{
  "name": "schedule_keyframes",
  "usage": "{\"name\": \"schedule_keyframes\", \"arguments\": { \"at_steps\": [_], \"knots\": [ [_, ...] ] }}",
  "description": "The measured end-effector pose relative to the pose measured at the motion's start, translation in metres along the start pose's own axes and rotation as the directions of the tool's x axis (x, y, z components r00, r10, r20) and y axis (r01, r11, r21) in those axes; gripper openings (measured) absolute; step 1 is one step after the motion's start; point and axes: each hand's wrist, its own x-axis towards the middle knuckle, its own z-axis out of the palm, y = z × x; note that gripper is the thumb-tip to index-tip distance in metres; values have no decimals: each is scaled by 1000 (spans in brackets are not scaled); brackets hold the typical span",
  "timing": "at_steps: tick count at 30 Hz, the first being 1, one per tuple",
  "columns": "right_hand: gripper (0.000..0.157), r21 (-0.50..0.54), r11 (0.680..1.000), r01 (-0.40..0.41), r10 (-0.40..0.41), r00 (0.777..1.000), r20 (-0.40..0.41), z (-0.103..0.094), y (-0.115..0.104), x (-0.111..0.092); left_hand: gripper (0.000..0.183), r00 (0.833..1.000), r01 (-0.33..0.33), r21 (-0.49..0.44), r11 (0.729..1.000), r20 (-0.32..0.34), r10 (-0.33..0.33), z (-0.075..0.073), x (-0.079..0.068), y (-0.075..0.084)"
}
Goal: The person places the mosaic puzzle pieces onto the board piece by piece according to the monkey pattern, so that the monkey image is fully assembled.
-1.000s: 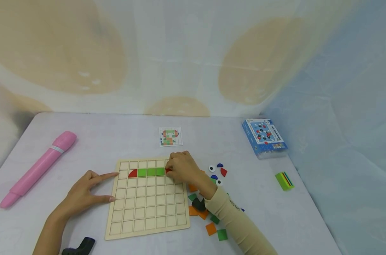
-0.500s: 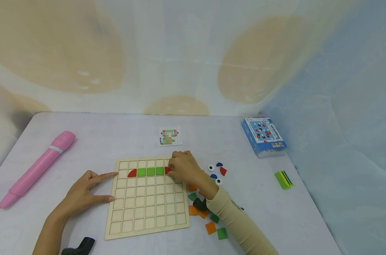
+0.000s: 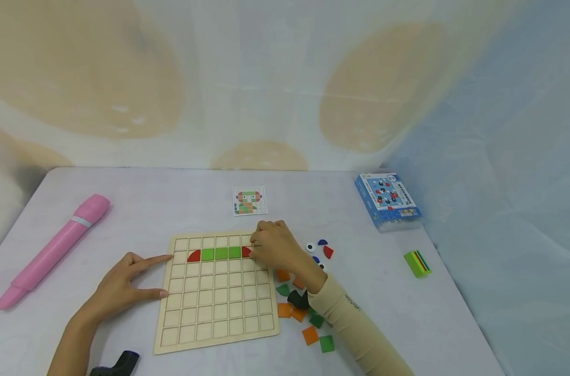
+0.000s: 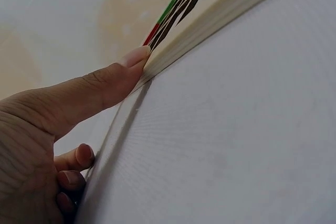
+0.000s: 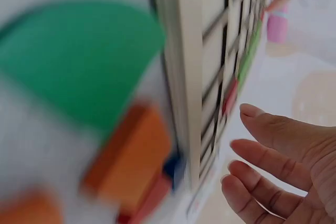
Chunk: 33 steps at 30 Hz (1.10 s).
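Note:
A pale wooden grid board (image 3: 213,314) lies on the table. One row holds several green squares (image 3: 221,254) between a red rounded piece (image 3: 194,256) at the left and another red rounded piece (image 3: 245,252) at the right. My left hand (image 3: 117,284) touches the board's left edge with extended index finger and thumb; in the left wrist view the thumb (image 4: 113,74) meets the edge. Over the upper right cells is my right hand (image 3: 277,248), beside the right red piece. The right wrist view shows its loosely bent fingers (image 5: 273,166) apart from the pieces, holding nothing.
Loose orange squares (image 3: 310,335), green pieces (image 3: 327,343), eye discs (image 3: 310,247) and a red piece (image 3: 328,252) lie right of the board. Behind it is a pattern card (image 3: 249,201). A blue box (image 3: 389,201), coloured stack (image 3: 417,263) and pink tube (image 3: 54,250) lie farther out.
My right hand has shifted slightly right, off the right-hand red piece, which now shows in its cell. My left hand stays against the board's edge.

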Motion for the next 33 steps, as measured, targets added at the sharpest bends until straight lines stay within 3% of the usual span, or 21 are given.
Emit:
{"name": "schedule_keyframes", "arguments": {
  "at_steps": [5, 9, 14, 17, 21, 29, 33],
  "knots": [
    [21, 95, 993, -71, 76, 995, -58, -13, 29, -16, 79, 1000, -6, 4, 1000, 2, 6, 0, 0, 0],
    [20, 75, 982, -172, 179, 979, -99, -18, 60, -33, 79, 1000, -11, 8, 1000, 2, 11, -1, 0, 0],
    [23, 9, 933, -361, 359, 925, -123, -17, 91, -53, 79, 1000, -13, 16, 1000, 5, 13, 0, 0, -1],
    [31, 0, 901, -434, 431, 894, -124, -15, 101, -63, 79, 1000, -8, 18, 1000, 3, 8, 1, 0, -2],
    [43, -10, 888, -460, 455, 883, -117, -13, 106, -70, 80, 1000, -5, 12, 1000, 1, 5, 2, 0, -4],
    [33, 28, 879, -476, 477, 876, -72, -8, 108, -73, 81, 1000, 4, 0, 1000, 12, -4, 2, 1, -2],
    [40, 45, 877, -479, 481, 872, -86, -8, 106, -73, 81, 1000, 6, 1, 1000, 16, -6, 1, 1, -3]
  ]
}}
